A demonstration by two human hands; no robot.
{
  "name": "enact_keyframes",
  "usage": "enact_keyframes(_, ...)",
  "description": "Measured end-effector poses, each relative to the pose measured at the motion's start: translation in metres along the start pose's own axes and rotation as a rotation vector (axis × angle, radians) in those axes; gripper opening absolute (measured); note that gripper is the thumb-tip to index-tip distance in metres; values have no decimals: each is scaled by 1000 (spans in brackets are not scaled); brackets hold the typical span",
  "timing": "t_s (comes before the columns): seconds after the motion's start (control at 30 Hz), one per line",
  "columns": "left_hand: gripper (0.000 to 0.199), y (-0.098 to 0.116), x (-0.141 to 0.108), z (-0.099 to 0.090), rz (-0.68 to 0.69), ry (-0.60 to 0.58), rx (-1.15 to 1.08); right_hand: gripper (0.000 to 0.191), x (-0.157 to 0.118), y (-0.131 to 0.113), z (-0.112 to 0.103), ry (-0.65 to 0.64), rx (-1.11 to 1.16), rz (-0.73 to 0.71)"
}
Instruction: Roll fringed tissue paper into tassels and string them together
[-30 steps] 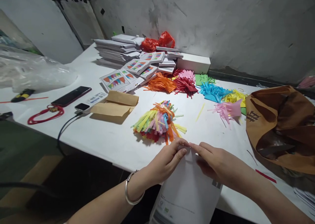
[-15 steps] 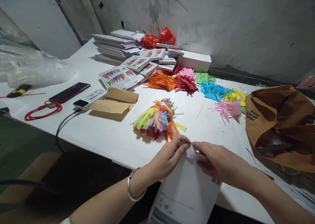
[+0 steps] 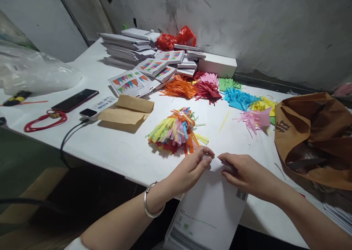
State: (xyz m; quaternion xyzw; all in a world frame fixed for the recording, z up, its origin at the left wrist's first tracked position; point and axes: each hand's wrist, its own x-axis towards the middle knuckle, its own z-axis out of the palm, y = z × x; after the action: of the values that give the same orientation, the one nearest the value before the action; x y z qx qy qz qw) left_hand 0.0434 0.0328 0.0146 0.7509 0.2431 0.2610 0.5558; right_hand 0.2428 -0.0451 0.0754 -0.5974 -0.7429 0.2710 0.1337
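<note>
A white printed package stands or leans at the table's front edge, its top between my two hands. My left hand is closed on the left of its top edge, thumb and fingers pinched together. At the right of the top, my right hand has its thumb and fingers curled round the edge, with a small gap between the two hands. Just beyond my left hand lies a bunch of multicoloured paper fringe.
Folded brown paper, a phone, a red cord and a cabled device lie left. Behind are stacked white packets and coloured tassels. A brown bag stands right.
My right hand has shifted slightly right, and the gap between my fingertips has widened. The view has moved a little; the things on the table keep their places.
</note>
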Motion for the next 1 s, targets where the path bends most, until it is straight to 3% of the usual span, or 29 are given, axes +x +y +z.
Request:
enact_keyframes(0.33,31,-2,0,2,56,30,71,15,7,0,3,-1,-63,91)
enact_keyframes(0.47,25,-3,1,6,38,45,47,18,12,-1,2,-48,-116,122)
enact_keyframes(0.63,23,-6,1,8,49,48,11,16,16,4,2,-159,-16,103)
enact_keyframes(1.0,22,-11,-2,6,-7,48,23,9,12,13,-3,-187,108,142)
